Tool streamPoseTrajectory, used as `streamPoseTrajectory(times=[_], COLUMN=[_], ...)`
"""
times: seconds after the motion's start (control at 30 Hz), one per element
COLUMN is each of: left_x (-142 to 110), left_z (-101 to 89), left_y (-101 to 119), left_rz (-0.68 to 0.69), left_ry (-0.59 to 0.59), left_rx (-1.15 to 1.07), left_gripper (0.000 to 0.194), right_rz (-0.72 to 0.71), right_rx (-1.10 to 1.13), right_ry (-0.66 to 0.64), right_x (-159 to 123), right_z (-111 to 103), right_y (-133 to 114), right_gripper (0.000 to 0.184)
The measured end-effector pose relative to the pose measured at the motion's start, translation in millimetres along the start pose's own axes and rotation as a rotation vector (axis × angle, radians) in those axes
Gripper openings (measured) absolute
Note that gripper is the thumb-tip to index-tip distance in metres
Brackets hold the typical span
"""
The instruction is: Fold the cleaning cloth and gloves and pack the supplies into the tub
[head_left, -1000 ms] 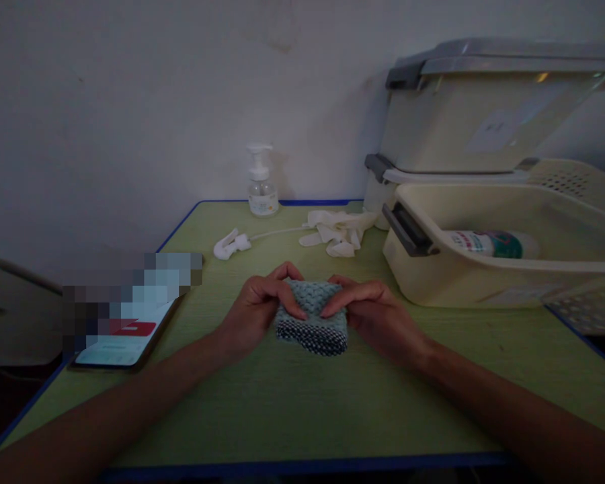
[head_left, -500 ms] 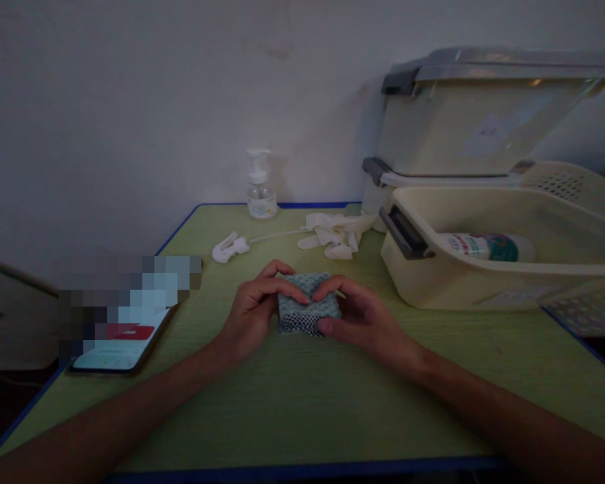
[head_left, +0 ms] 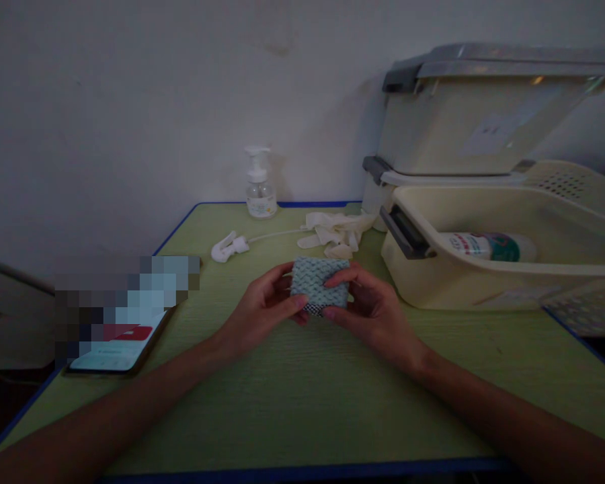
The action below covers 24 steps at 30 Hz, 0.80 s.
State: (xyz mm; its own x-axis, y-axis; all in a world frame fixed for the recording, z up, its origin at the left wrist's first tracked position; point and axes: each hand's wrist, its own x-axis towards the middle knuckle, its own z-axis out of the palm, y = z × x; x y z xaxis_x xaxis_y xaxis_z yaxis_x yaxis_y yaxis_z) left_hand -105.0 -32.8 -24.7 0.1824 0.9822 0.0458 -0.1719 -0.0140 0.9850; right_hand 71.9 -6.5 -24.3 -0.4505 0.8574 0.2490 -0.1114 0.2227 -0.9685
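Note:
A squarish, knitted-looking light-blue block (head_left: 315,277) is held up over the middle of the table; it may be a scrubbing sponge. Along its lower edge runs a black-and-white checked strip. My left hand (head_left: 269,296) grips its left side, thumb on the lower front corner and fingers behind. From the right, my right hand (head_left: 373,302) closes on it with the index finger across the face and the thumb at the bottom edge. The block's back is hidden.
On the left lies a lit phone (head_left: 126,329), partly pixelated. Behind my hands are a white spray head (head_left: 229,247) with its tube, pale gloves (head_left: 337,232) and a clear pump bottle (head_left: 261,191). A cream basket (head_left: 484,286) holding a bottle (head_left: 489,247) and lidded boxes (head_left: 448,128) stand right.
The block has been raised and tilted so more of its blue face shows and less of the checked strip. My left thumb has come round to its lower front.

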Motion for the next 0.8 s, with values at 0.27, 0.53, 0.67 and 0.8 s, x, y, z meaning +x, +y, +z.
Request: streamPoseTrajectory(times=[0.27, 0.53, 0.67, 0.8], left_x=[2.4, -0.3, 1.1, 1.0], left_z=[-3.1, -4.5, -5.5, -5.4], left_y=[1.4, 1.5, -1.6, -3.2], left_rz=[0.097, 0.062, 0.03, 0.01], left_ry=[0.038, -0.036, -0.06, -0.073], left_rx=[-0.03, -0.112, -0.129, -0.173], left_gripper=[0.049, 0.053, 0.05, 0.047], right_rz=[0.061, 0.013, -0.013, -0.04], right_rx=[0.147, 0.029, -0.05, -0.107], right_ry=[-0.026, -0.062, -0.013, 0.015], right_x=[0.4, -0.2, -0.8, -1.1], right_z=[2.6, 1.6, -0.5, -2.1], right_y=[-1.5, -0.4, 1.0, 3.2], right_gripper=[0.049, 0.057, 0.057, 0.056])
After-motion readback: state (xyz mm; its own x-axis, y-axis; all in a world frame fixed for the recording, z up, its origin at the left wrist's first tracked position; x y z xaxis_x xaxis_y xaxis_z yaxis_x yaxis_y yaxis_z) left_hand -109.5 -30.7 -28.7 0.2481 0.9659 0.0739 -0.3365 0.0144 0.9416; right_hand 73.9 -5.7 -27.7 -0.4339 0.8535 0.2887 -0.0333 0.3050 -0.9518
